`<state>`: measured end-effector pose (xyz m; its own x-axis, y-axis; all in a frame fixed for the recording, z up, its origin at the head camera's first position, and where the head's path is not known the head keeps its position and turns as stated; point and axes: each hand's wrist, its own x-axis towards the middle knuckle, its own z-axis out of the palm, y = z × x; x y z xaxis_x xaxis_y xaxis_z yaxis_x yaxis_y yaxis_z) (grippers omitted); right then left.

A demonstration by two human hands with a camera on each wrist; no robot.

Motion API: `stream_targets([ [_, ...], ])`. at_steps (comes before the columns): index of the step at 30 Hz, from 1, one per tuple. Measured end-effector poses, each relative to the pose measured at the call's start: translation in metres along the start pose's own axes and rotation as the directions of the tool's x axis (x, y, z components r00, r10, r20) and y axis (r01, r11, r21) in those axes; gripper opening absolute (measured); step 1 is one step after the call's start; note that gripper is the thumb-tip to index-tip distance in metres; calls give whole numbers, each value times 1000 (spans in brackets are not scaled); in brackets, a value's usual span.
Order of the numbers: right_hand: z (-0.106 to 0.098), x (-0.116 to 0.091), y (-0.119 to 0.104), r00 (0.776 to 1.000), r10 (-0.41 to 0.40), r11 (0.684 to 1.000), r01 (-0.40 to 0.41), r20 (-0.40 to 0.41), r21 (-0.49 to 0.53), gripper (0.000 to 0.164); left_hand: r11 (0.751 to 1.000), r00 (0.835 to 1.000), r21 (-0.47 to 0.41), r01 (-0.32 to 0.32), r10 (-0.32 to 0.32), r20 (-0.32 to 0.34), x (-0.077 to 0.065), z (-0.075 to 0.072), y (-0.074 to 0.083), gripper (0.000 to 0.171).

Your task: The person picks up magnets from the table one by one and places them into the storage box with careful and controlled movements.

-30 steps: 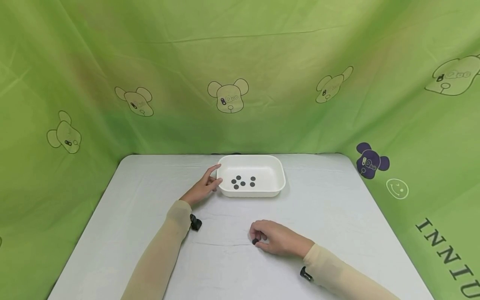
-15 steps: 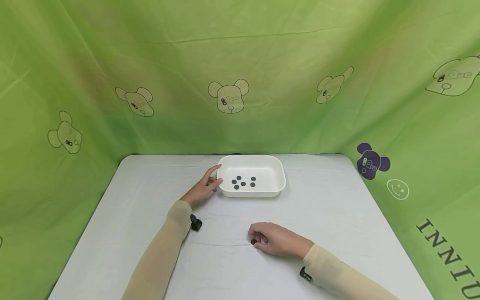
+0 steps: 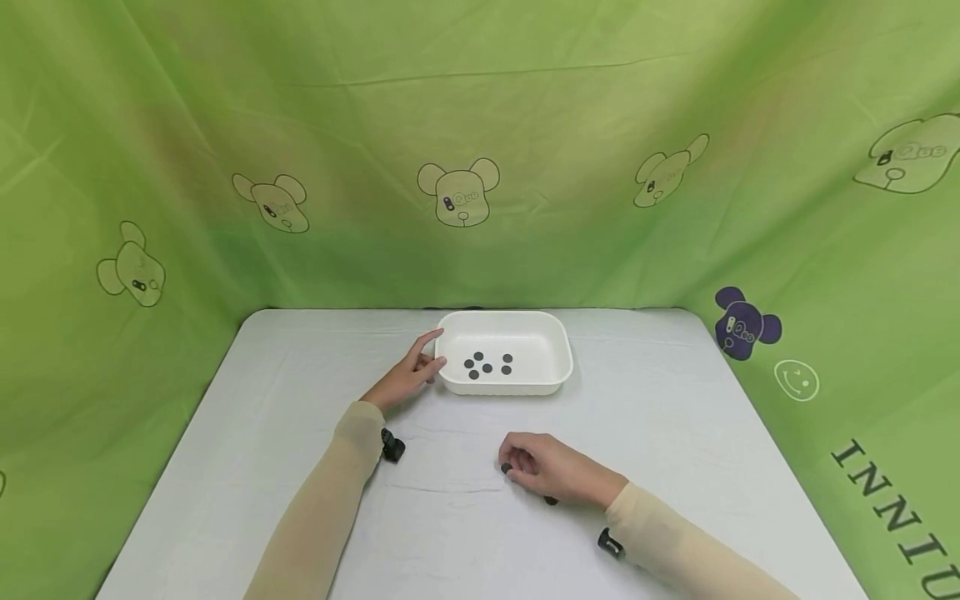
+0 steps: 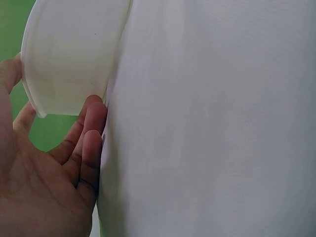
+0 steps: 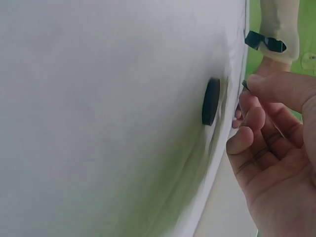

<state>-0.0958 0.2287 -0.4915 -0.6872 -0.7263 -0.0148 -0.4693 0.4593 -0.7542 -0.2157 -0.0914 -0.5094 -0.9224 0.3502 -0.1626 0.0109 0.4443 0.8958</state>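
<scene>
Centrally in the head view, the left hand (image 3: 406, 377) is laid on the white table (image 3: 262, 433) with its fingers straight and close together, their tips touching the left wall of the white tray (image 3: 558, 367). Six dark discs (image 3: 486, 366) are seen inside the tray. Lower and to the right, a small dark disc (image 3: 507, 467) is pinched between the curled thumb and fingers of the right hand (image 3: 555, 475). Another dark disc (image 3: 551, 500) is left on the table just below that hand.
</scene>
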Motion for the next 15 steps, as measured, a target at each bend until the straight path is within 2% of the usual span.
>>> stream_targets([
  [8,-9,5,3,995,31,1000,-31,-96,-2,18,1000,1000,-2,9,-9,0,0,0,-1,66],
  [15,-23,12,4,975,-30,1000,29,-221,-7,17,1000,1000,7,10,-10,-2,-1,0,1,65],
])
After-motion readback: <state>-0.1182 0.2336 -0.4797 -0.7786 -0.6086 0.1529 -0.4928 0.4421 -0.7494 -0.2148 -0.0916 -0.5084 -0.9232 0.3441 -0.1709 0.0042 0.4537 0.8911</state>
